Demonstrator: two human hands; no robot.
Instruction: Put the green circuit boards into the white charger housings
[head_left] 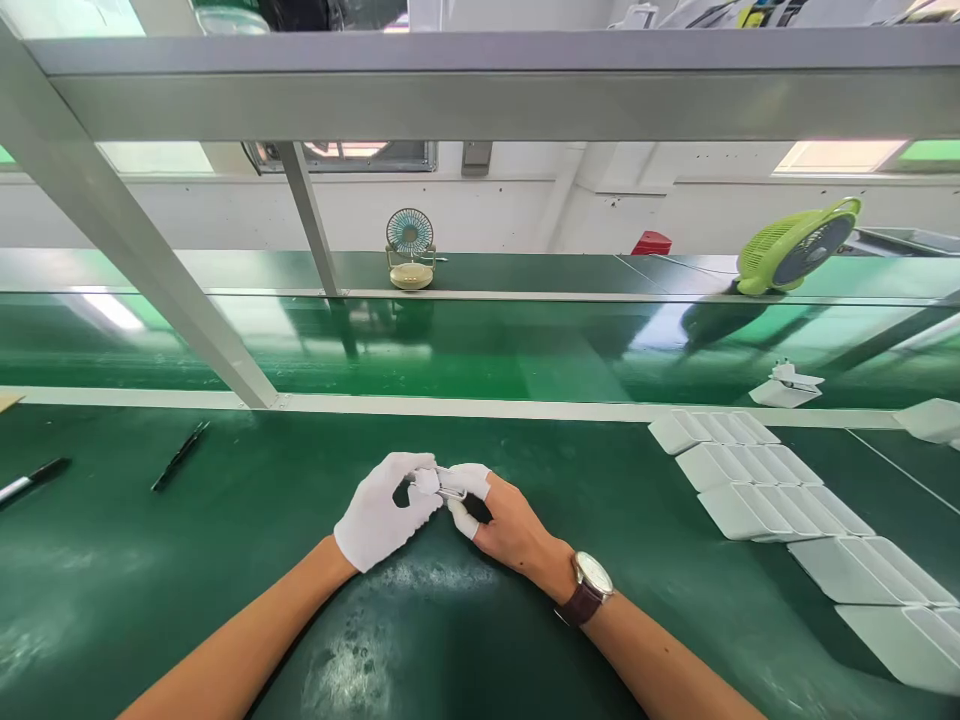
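My left hand (381, 515), in a white glove, pinches a small white plastic part (427, 482) just above the green tabletop. From the other side my right hand (514, 522) has its thumb and fingertip, both covered in white, closed on the same part. Some thin, pale prongs or edges of the part show between the two hands; its exact kind is too small to make out. A watch (591, 578) with a dark strap sits on my right wrist.
Rows of white plastic housings (761, 508) lie at the right. A white assembly (786, 386) rests on the green belt (480, 345) behind the pale rail (480, 406). Two pens (180, 457) lie left. Beyond stand a small fan (410, 250) and a green fan (795, 245). A beam (480, 105) crosses overhead.
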